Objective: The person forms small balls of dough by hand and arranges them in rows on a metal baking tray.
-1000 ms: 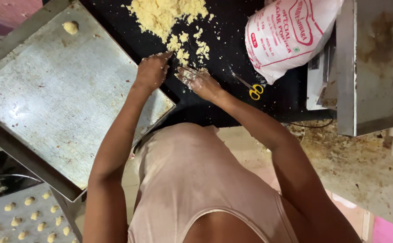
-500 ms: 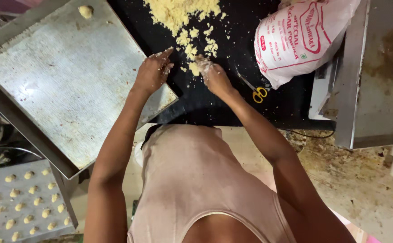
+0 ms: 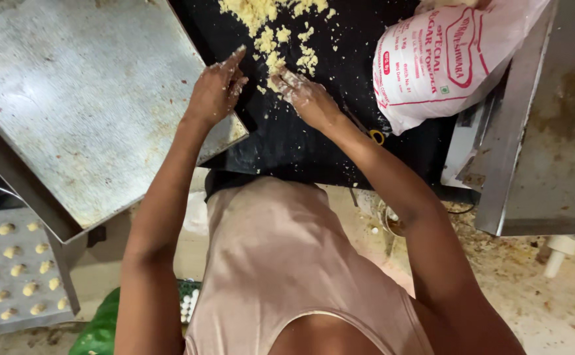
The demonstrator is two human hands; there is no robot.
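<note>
Black worktop [image 3: 314,141]: right hand [image 3: 307,97] now nearer dough crumbs [image 3: 271,29]

Crumbly yellow dough [image 3: 271,20] on the black desk [image 3: 340,131]

The dough is pale yellow and broken up: a larger heap lies at the top edge of the view, with loose clumps trailing down from it across the dark surface. The lowest crumbs lie at the fingertips of the flour-dusted right hand [image 3: 307,98].

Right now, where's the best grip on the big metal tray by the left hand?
Probably the metal tray by its near right corner rim, beside the left hand, coming from the black counter side: the tray lies flat and that raised rim overhangs the counter edge.
</note>
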